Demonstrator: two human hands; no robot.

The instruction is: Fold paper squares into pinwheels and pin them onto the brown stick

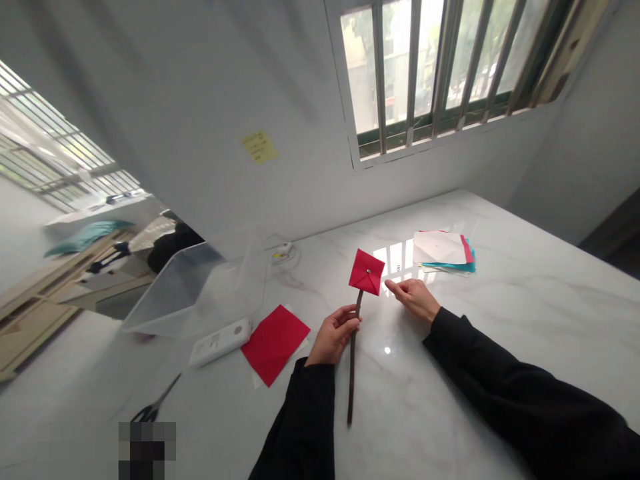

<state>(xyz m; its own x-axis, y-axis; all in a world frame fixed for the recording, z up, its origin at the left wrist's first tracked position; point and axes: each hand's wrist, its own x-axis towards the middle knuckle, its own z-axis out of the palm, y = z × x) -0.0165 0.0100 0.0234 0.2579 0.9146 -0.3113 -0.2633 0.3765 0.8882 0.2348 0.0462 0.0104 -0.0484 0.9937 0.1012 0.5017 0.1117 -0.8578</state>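
My left hand (336, 333) is closed around the dark brown stick (352, 373) of a paper pinwheel. At its top sits a red paper square (367, 273) with folded flaps and a small round pin at the centre. My right hand (414, 298) is just right of the square, index finger stretched towards its edge and the other fingers partly curled. Nothing shows in that hand. Left of my left hand lies a flat red sheet (276, 345) over a white one. Behind my right hand rests a stack of white, red and blue paper (439, 248).
A white device (221, 342) lies beside a clear plastic box (173, 290) on the left. Black-handled scissors (156, 402) are at the lower left. A small white gadget with a cord (283, 249) sits by the wall. A yellow note (259, 147) sticks there, left of the barred window (450, 73).
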